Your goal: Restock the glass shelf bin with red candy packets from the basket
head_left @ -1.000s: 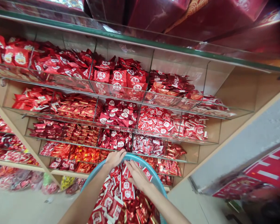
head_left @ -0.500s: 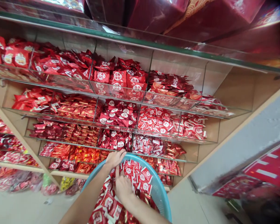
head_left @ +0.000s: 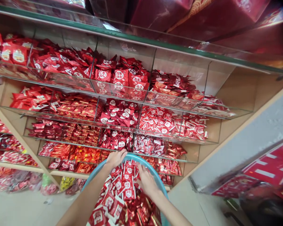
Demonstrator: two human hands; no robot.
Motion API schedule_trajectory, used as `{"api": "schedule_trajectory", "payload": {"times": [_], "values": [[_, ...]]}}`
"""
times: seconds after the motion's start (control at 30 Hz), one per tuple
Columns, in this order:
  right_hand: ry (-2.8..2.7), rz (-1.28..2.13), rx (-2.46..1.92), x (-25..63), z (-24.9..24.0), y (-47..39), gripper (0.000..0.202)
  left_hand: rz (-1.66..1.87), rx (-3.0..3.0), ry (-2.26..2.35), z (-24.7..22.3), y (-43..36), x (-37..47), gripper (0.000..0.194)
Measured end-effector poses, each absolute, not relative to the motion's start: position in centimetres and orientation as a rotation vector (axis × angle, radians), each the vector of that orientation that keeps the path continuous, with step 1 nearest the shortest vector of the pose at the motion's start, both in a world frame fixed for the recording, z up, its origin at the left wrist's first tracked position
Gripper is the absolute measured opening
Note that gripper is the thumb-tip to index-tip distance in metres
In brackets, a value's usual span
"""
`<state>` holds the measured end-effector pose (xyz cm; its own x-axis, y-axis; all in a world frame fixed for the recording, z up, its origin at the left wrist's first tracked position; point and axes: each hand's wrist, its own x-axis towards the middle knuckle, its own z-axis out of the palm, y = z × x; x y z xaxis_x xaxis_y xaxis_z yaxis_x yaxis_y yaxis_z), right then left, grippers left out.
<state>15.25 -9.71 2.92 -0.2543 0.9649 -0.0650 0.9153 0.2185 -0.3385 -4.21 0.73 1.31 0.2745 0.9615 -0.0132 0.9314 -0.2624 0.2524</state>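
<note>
A blue plastic basket (head_left: 160, 185) full of small red candy packets (head_left: 129, 185) is low in front of me. My left hand (head_left: 116, 158) grips its far rim, with the fingers wrapped over the edge. Inside the basket, on the right, my right hand (head_left: 146, 180) rests at the packets by the wall, its fingers stretched out and slightly apart. Shiny dark red and gold packets (head_left: 143, 208) lie in the near right part of the pile. The tips of my right fingers are partly hidden.
Glass-fronted shelves (head_left: 176, 108) rise ahead in rows, divided into bins of red packets (head_left: 120, 114). Large dark red boxes (head_left: 160, 14) sit above. Tied bags (head_left: 48, 185) lie on the floor at left. A grey wall (head_left: 257, 138) stands to the right.
My right hand has moved right across the packets, from beside my left hand to the basket's right side, uncovering the middle of the pile. My left hand stays on the rim.
</note>
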Motion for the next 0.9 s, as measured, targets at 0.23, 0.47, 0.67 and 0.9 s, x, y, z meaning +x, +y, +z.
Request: {"api": "schedule_trajectory", "payload": {"times": [0.23,0.47,0.67,0.9], "values": [[-2.591,0.556,-1.405,14.8,1.6,-10.4,0.080,0.215,2.354,1.763,1.2,0.8,-4.2,0.056],[-2.632,0.438,-1.390,14.5,0.6,-10.5,0.073,0.220,2.354,1.763,0.9,0.9,-4.3,0.056],[-2.582,0.428,-1.334,15.2,2.1,-10.7,0.071,0.223,2.349,1.757,0.9,1.0,-4.4,0.054],[-2.183,0.093,-1.149,16.5,12.5,-6.4,0.032,0.244,2.347,1.758,0.8,0.9,-4.4,0.054]]}}
